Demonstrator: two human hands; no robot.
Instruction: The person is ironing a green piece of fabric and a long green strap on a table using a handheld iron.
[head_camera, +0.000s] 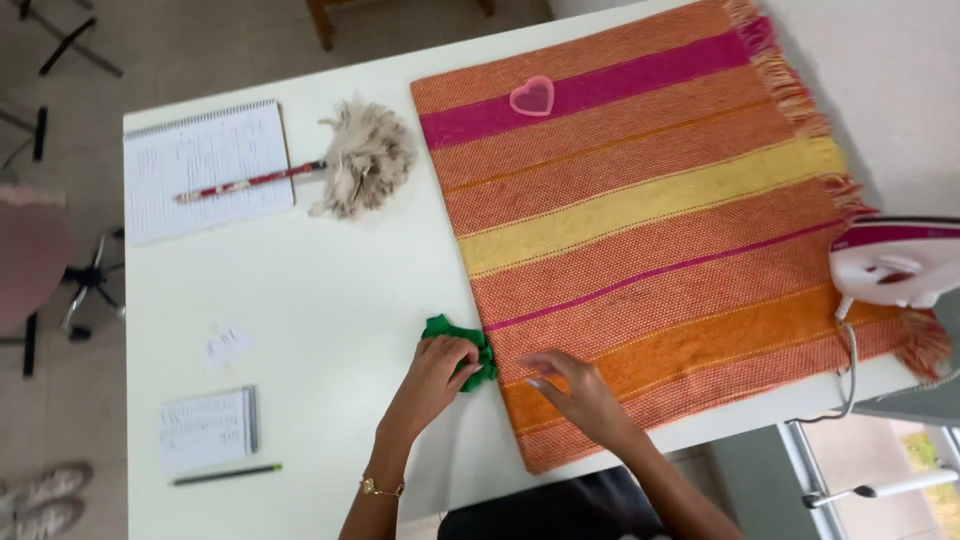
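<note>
1. Left hand (437, 372): forearm enters from the 6 o'clock edge of the table (330, 300) and angles up toward 1 o'clock. The hand lies palm down, its fingers curled and pressed onto a green cloth (462, 345). A thin gold bracelet (381, 488) sits on the wrist.
2. Right hand (580, 390): forearm enters from 5 o'clock and points toward 10 o'clock. The hand rests flat on the near corner of the striped woven cloth (640, 220), fingers extended and slightly spread, clamped on nothing.
3. Count: two hands, one green cloth, one striped woven cloth, one pink heart-shaped piece (532, 96), one feather duster (350, 160), two notepads, one pencil (226, 474), one iron (895, 260).
4. Green cloth: small, bright green, crumpled into a bunch. It lies on the white table touching the left edge of the striped cloth, at 9 o'clock from the right hand.
5. Striped woven cloth: orange with magenta and yellow bands, fringed along its 3 o'clock edge, lying flat and rotated slightly clockwise.
6. The iron stands at the cloth's 3 o'clock side.
</note>
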